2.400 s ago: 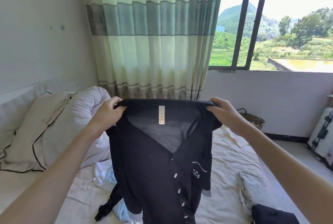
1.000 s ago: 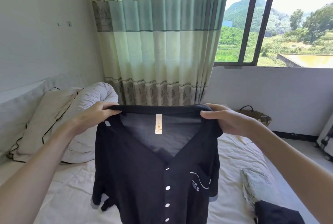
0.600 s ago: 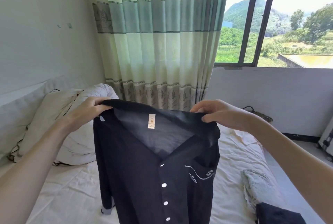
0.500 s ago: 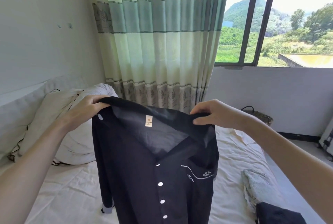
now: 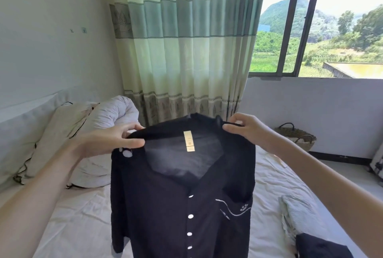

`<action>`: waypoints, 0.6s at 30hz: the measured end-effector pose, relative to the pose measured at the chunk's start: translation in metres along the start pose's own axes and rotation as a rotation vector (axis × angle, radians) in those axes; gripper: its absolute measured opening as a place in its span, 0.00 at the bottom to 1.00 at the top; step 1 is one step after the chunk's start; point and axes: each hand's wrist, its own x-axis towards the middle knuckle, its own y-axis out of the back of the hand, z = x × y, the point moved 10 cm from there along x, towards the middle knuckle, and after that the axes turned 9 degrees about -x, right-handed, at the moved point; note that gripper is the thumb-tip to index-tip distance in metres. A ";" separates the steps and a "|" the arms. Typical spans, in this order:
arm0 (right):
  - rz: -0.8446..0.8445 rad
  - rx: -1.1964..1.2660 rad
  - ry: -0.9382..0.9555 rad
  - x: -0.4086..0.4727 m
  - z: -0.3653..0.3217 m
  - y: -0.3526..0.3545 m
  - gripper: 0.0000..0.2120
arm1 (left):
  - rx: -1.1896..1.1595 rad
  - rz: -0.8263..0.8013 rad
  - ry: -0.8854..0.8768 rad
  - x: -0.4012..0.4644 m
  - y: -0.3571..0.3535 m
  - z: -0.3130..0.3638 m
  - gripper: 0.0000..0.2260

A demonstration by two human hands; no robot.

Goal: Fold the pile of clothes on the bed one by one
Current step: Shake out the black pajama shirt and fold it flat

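Observation:
A black button-up shirt point(image 5: 176, 206) with white buttons and a yellow neck label hangs in the air over the bed point(image 5: 83, 222), its front toward me. My left hand point(image 5: 112, 139) pinches the shirt's left shoulder at the collar. My right hand point(image 5: 246, 131) pinches the right shoulder edge between thumb and fingers. The shirt's hem runs out of view at the bottom. A folded pale green garment point(image 5: 300, 216) and a folded dark garment point(image 5: 319, 247) lie on the bed at the right.
A cream pillow point(image 5: 60, 133) and a rolled white duvet point(image 5: 107, 125) lie at the bed's left head end against the wall. A green striped curtain point(image 5: 186, 46) hangs behind. A woven basket point(image 5: 298, 135) and a suitcase point(image 5: 377, 162) stand on the floor at the right.
The shirt's collar has been straightened and now hangs level and wider. My right hand shifted outward to the right shoulder edge; my left hand dropped slightly, still pinching the left shoulder.

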 end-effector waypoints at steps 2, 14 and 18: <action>-0.045 0.075 -0.029 -0.002 0.006 0.005 0.12 | -0.232 -0.244 -0.005 -0.010 -0.015 -0.005 0.20; -0.535 0.218 -0.026 -0.025 -0.005 -0.030 0.08 | 0.016 0.487 -0.443 -0.036 0.051 0.007 0.13; -0.318 0.180 0.056 -0.020 -0.014 -0.034 0.07 | 0.188 0.619 -0.426 -0.056 0.054 0.003 0.12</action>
